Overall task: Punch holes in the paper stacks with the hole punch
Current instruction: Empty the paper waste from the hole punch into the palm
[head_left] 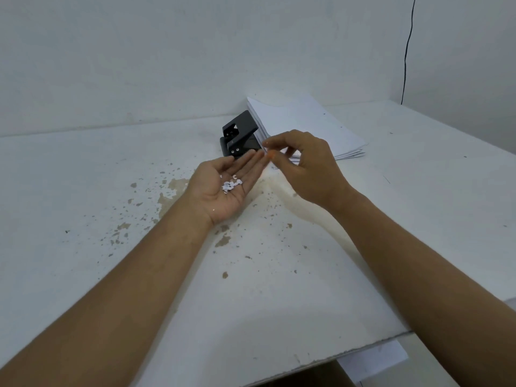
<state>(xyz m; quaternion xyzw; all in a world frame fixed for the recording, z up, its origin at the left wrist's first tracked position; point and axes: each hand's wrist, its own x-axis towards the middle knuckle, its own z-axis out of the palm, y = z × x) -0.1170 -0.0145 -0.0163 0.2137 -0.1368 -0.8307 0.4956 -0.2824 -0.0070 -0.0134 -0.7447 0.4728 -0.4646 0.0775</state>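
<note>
Left hand (223, 185) palm-up, right hand (304, 166) pinching.

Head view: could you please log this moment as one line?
left hand: palm up, holds chads | right hand: pinching above | punch: idle by paper

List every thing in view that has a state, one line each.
Hole punch: lever raised, on the table, nothing inserted.
Paper stack: flat behind the punch, holes along its right edge.
Paper bits: heaped in the left palm.
Left hand: palm up, fingers straight.
Right hand: fingers curled, thumb and forefinger close together; a pinched bit cannot be told.
</note>
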